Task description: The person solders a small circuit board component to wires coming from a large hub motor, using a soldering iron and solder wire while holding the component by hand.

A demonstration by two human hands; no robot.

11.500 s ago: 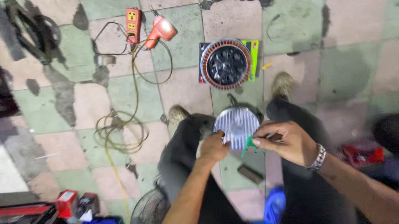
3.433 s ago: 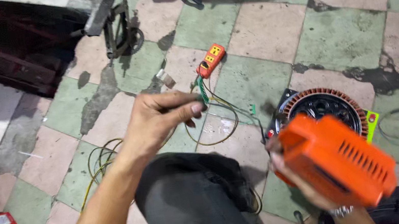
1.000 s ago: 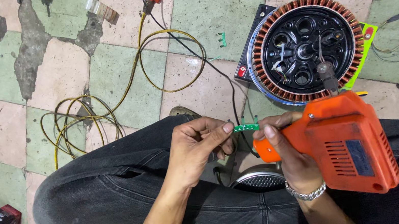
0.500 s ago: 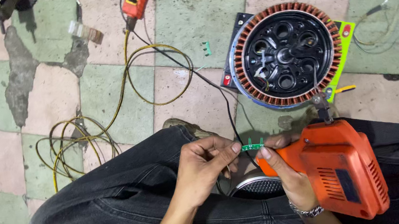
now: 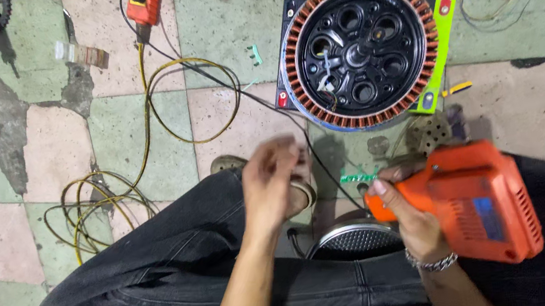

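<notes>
The scene is lit evenly and moderately brightly from above. Soft, short shadows are cast on the tiled floor (image 5: 226,12) just beside objects, notably below the motor stator (image 5: 361,50) and under the yellow cable coil (image 5: 100,204). Slight glare is seen on the black hub of the stator and on the orange heat gun (image 5: 475,203). Colours are rendered saturated. The left hand (image 5: 275,184) is smeared by motion blur; its fingers (image 5: 283,151) cannot be separated clearly. The right hand (image 5: 404,216) is rendered sharper. Floor detail is held in focus across the frame. Mild wide-angle bending is seen in the tile joints near the edges. The lower corners are darker.
</notes>
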